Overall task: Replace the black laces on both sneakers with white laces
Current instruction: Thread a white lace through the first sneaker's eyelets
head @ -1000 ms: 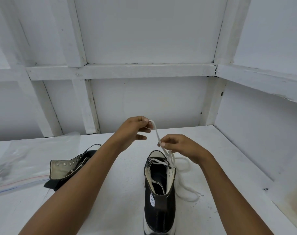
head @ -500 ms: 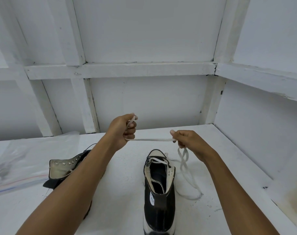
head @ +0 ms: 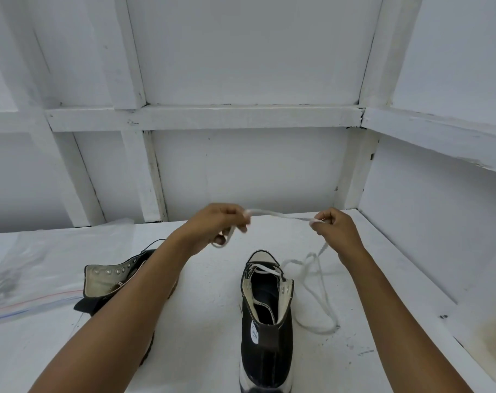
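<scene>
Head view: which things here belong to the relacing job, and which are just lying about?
Job: white lace, pinched by left hand and right hand; upright sneaker; tipped sneaker.
Lying about: plastic bag.

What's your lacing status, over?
Left hand and right hand pinch white lace, stretched between them. Upright sneaker laced at toe end only; slack loops beside it. Second sneaker lies sideways. Nothing blocking.

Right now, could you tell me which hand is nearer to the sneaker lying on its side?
Left. The left hand hovers just beyond and right of the side-lying sneaker; the right hand is farther right, past the upright sneaker.
</scene>
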{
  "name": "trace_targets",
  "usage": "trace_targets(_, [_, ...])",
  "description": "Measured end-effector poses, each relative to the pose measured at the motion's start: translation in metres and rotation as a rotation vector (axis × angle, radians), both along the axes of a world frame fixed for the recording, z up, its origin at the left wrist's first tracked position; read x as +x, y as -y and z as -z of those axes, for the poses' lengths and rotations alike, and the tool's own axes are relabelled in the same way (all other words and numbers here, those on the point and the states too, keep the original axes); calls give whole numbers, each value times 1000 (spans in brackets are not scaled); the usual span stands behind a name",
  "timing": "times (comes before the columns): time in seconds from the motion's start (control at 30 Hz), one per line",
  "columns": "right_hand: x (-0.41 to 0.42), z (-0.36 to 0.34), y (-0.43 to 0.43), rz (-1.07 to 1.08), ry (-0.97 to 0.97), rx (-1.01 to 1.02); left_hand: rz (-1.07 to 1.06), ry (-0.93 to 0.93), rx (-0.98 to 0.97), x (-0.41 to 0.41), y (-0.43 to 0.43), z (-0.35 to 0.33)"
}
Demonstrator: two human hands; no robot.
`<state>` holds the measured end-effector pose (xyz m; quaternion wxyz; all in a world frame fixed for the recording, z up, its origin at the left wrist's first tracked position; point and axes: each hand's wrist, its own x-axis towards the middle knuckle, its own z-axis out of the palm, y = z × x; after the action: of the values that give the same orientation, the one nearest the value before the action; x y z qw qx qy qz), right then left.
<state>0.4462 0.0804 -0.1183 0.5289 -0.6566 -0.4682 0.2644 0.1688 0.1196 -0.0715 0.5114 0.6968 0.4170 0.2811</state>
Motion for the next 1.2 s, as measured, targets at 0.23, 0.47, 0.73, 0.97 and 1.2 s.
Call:
trace_targets(0.23, [-1, 4, 6, -86, 2, -84, -181, 485, -168, -6, -10, -10])
trace_targets(0.47, [-36, -20, 18, -521, 149, -75, 0, -19, -64, 9, 3, -3])
trace_targets(0.73, [-55, -16, 11, -515, 278, -110, -17, -220, 28, 17, 9, -6])
trace_targets(0.97, [-40, -9, 10, -129, 651, -365, -201, -318, 141, 11, -4, 8])
trace_targets(1.2, [-66, -21, 17, -456, 266, -149, -113, -112, 193, 22, 9, 15])
